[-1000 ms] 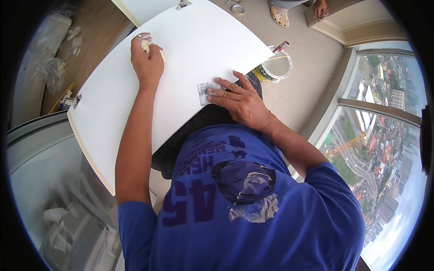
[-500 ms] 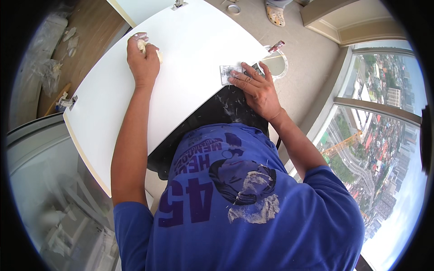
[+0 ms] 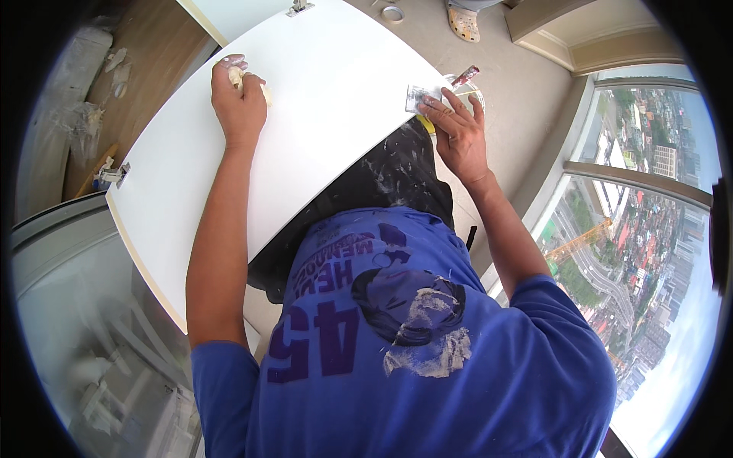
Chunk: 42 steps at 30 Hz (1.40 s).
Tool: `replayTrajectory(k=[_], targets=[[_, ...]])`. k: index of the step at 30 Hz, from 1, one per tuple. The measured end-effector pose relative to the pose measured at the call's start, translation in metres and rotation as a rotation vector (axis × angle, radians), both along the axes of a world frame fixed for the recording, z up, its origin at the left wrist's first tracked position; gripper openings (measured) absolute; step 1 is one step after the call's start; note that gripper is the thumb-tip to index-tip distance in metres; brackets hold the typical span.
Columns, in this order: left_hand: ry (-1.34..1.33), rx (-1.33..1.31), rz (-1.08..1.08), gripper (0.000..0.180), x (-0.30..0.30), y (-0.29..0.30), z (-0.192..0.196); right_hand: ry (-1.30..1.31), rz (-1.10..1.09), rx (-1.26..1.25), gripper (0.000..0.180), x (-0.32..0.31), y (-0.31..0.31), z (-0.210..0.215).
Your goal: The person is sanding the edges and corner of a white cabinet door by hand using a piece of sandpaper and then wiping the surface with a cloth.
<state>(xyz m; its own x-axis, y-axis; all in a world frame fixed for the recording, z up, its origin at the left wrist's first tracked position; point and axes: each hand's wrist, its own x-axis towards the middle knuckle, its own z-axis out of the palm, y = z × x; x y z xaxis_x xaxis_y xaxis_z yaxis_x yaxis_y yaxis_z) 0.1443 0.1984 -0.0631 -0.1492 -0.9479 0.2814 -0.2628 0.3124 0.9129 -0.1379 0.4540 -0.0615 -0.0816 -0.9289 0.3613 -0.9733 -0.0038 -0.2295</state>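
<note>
My left hand (image 3: 238,107) is closed around a crumpled cream cloth (image 3: 237,75) and rests on a white panel (image 3: 328,84). Whitish smears mark its fingers. At the panel's right edge, my right hand (image 3: 460,137) has its fingers pressed on a thin rectangular scraper plate (image 3: 422,98), grey with dark and white smears. Beyond that hand is a round container (image 3: 475,93), partly hidden by the fingers. A brush with a reddish, paint-marked handle (image 3: 465,75) leans across its rim.
Metal hinges (image 3: 300,8) stick out from the panel's far and left edges. Another person's clog (image 3: 463,24) stands on the floor beside a small round lid (image 3: 392,14). Tall windows (image 3: 611,229) run along the right. Plastic sheeting (image 3: 80,114) lies at the left.
My right hand has slid away to the right with the scraper plate, out to the panel's edge and over the container. The left hand with the cloth has hardly moved.
</note>
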Motion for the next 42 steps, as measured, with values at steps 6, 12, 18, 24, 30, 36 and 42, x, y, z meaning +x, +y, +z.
replayTrajectory(k=[6,12,18,24,30,36,42], targets=[[-0.036,-0.066,0.009,0.03,-0.003,-0.001,-0.003,-0.147,0.48,0.087,0.045,0.091,-0.006,0.03],[-0.051,-0.27,0.044,0.035,0.0,-0.01,-0.015,-0.056,0.577,0.124,0.043,0.074,-0.028,0.035],[-0.014,-0.239,0.016,0.034,-0.004,-0.008,-0.01,-0.106,0.721,0.124,0.044,0.106,-0.038,0.042],[-0.055,-0.294,0.061,0.035,0.0,-0.013,-0.016,-0.019,0.671,0.148,0.045,0.079,-0.042,0.044],[-0.072,-0.237,0.057,0.026,-0.003,-0.009,-0.017,-0.175,0.799,0.136,0.048,0.121,-0.042,0.044],[-0.061,-0.059,0.023,0.03,-0.004,-0.004,-0.003,-0.017,0.571,0.117,0.047,0.047,-0.027,0.039],[0.033,0.03,0.02,0.031,-0.002,-0.003,-0.001,0.049,0.019,-0.103,0.039,-0.035,0.0,0.033]])
